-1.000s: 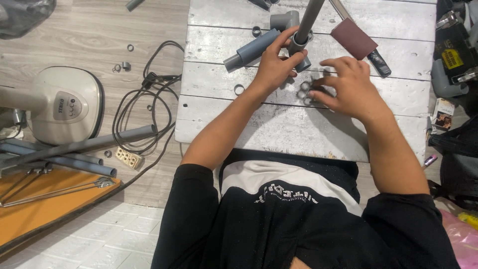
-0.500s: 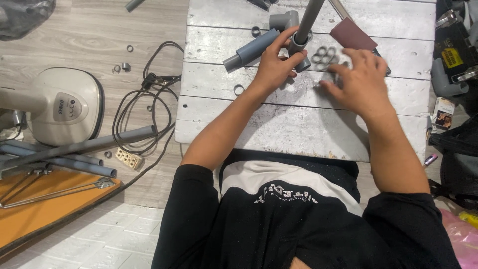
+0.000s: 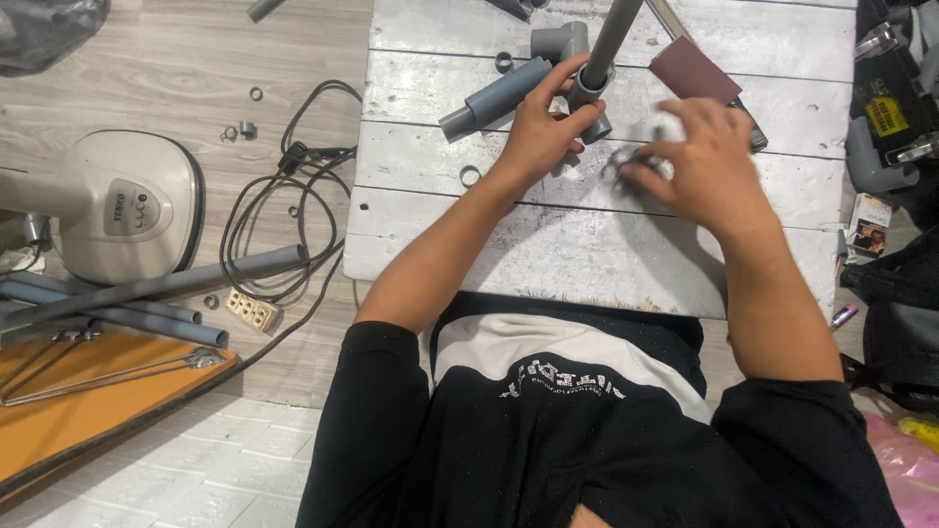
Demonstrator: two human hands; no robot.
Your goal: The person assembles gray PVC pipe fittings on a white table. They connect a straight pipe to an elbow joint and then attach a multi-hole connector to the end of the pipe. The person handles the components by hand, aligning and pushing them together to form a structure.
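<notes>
My left hand [image 3: 536, 132] grips a grey pipe fitting [image 3: 590, 93] on the white plank table [image 3: 587, 254]. A long grey pipe [image 3: 614, 39] stands up out of the fitting. My right hand [image 3: 704, 161] hovers just right of it, blurred by motion. Its fingertips reach down to some small grey rings [image 3: 618, 161] on the table, and the blur hides whether it holds one. A short grey pipe piece [image 3: 494, 96] lies left of my left hand, with a grey elbow fitting [image 3: 559, 39] behind it.
A brown sanding block [image 3: 694, 70] lies behind my right hand, and a loose ring [image 3: 470, 176] lies near my left wrist. On the floor to the left are a fan base [image 3: 127, 205], black cable [image 3: 284, 196], grey pipes [image 3: 147, 288] and an orange board [image 3: 78, 411]. Bags [image 3: 890, 108] crowd the right edge.
My right hand lifted off the small rings and slid a little right, then its fingers came back down toward them. My left hand has stayed on the fitting.
</notes>
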